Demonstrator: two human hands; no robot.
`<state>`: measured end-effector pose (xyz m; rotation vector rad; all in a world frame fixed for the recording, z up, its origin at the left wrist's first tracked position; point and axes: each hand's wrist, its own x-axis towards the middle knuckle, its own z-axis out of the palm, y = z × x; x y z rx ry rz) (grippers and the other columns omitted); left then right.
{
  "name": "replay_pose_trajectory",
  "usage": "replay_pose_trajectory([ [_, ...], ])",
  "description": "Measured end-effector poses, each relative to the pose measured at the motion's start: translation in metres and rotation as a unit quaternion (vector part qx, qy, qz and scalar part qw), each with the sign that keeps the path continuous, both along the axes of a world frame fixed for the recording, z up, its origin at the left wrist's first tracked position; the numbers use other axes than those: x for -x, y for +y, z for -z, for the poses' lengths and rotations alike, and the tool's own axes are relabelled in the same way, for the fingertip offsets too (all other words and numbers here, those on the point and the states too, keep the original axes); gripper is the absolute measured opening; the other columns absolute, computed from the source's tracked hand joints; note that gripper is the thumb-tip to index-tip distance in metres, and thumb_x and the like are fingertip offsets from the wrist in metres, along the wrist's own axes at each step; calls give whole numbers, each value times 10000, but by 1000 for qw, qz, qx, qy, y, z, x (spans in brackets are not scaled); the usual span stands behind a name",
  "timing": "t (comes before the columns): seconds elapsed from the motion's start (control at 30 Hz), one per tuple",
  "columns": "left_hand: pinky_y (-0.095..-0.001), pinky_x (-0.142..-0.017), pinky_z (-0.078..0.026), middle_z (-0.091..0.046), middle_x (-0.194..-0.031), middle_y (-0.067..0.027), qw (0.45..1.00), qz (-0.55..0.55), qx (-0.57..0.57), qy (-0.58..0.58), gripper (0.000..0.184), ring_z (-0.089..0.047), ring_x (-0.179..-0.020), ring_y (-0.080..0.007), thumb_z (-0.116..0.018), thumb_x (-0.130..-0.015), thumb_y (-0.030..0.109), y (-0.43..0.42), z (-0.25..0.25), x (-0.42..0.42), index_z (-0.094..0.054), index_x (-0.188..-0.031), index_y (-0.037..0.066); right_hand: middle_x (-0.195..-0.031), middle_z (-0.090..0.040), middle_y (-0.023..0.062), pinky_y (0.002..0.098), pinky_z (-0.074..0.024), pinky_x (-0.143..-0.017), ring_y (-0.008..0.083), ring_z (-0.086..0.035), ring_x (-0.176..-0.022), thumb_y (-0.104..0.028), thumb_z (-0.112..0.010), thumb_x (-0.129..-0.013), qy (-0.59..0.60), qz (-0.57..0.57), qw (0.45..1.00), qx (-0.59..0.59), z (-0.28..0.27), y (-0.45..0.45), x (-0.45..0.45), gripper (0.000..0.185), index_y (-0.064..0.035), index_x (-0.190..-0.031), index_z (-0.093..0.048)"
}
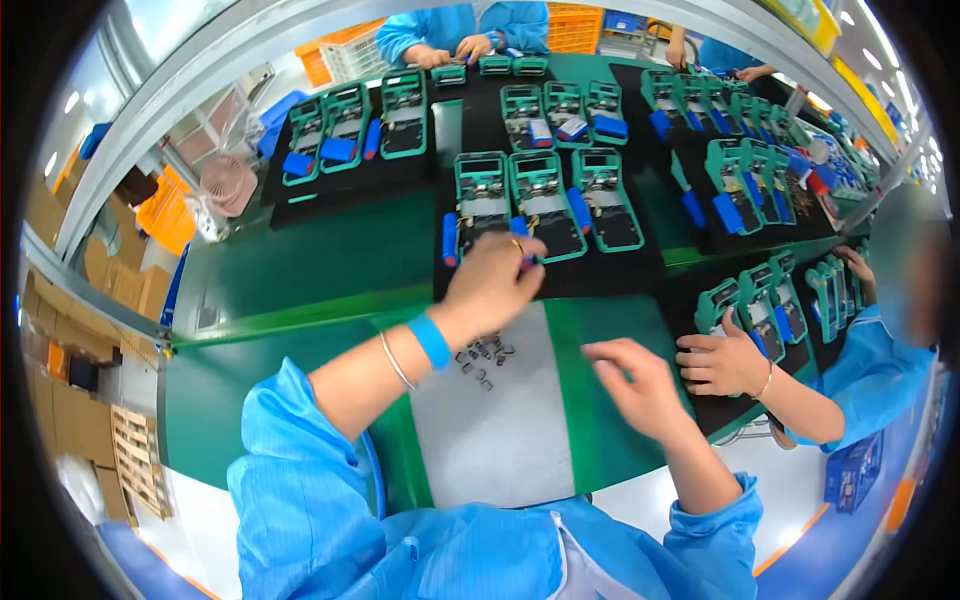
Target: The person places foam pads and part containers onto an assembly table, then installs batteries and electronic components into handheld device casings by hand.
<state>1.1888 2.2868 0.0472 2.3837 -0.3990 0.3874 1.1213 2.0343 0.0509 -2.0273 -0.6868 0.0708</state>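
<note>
Just beyond the grey mat (500, 440), the left hand (490, 285) curls at the near ends of the green housings (548, 212); I cannot tell whether it grips anything. The right hand (642, 392), released and loosely spread, hovers right of the mat. Small dark parts (485, 352) lie on the mat's far-left portion.

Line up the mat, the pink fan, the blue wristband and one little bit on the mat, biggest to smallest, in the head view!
1. mat
2. fan
3. wristband
4. bit
That's only how they look: the fan is farther away than the wristband.
</note>
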Motion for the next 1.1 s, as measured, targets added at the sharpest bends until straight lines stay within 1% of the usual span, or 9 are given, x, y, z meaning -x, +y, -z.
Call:
replay_pose_trajectory([
  [0.1, -438, -1068, -387, -550, -1311, -194, 987, -62, -110, -95, 434, -474, -1252, -378, -696, -840, 227, 47, 11, -16, -604, -1231, 62, -1009, -643, 124, 384, -524, -808, 332, -636, -943, -94, -623, -909, -24, -76, 996, 41, 22, 48, -2, 177, -63, -1075, -674],
  [0.13, -446, -1112, -350, -483, -1394, -215, 984, -78, -139, -75, 505, -425, -1310, -396, -698, -845, 293, 57, 15, -21, -586, -1280, 64, -1009, -643, 124, 384, -524, -808, 332, -636, -943, -94, -623, -909, -23, -77, 996, 46, 30, 59, -6, 177, -63, -1075, -674],
  [0.27, -469, -1118, -341, -456, -1431, -198, 993, -11, -115, 21, 615, -418, -1324, -406, -730, -823, 409, 81, 36, -37, -588, -1321, 78, -974, -620, 117, 400, -521, -786, 332, -625, -911, -96, -643, -886, -58, -82, 988, 115, 33, 90, -25, 151, -58, -1031, -663],
  [0.4, -459, -1084, -382, -481, -1400, -170, 990, -5, -141, 8, 625, -456, -1279, -390, -750, -798, 432, 83, 36, -33, -614, -1301, 87, -959, -596, 116, 407, -522, -768, 326, -618, -909, -84, -664, -850, -122, -124, 969, 178, 39, 99, -31, 160, -53, -1005, -639],
  [0.47, -428, -999, -457, -541, -1285, -112, 989, -27, -139, -32, 623, -524, -1147, -356, -768, -765, 457, 84, 39, -32, -655, -1249, 82, -950, -587, 115, 411, -522, -763, 323, -615, -911, -81, -669, -841, -121, -133, 962, 207, 35, 98, -35, 153, -49, -984, -624],
  [0.57, -423, -963, -478, -546, -1238, -102, 989, -45, -121, -66, 604, -525, -1118, -349, -780, -756, 438, 82, 46, -29, -666, -1233, 86, -930, -570, 111, 416, -520, -753, 319, -608, -904, -86, -668, -836, -121, -159, 949, 245, 26, 96, -40, 138, -46, -944, -592],
  [0.77, -423, -946, -488, -546, -1187, -92, 990, -67, -103, -68, 579, -519, -1115, -359, -791, -741, 424, 81, 46, -21, -684, -1199, 86, -893, -551, 94, 407, -514, -703, 304, -595, -863, -116, -621, -836, -155, -199, 914, 317, 18, 73, -40, 96, -68, -894, -563],
  [0.9, -422, -941, -488, -547, -1187, -87, 993, -63, -90, -53, 576, -522, -1101, -351, -799, -733, 416, 82, 45, -21, -687, -1193, 88, -933, -628, 44, 355, -535, -717, 250, -622, -874, -87, -672, -790, -213, -186, 917, 282, 25, 53, -31, 139, -86, -922, -625],
  [1.1, -428, -961, -464, -551, -1206, -95, 995, -54, -72, -31, 592, -504, -1124, -368, -794, -740, 408, 81, 45, -21, -667, -1214, 77, -884, -635, 50, 323, -543, -661, 230, -635, -800, -85, -673, -738, -249, -152, 904, 314, 25, 55, -17, 189, -70, -925, -649],
])
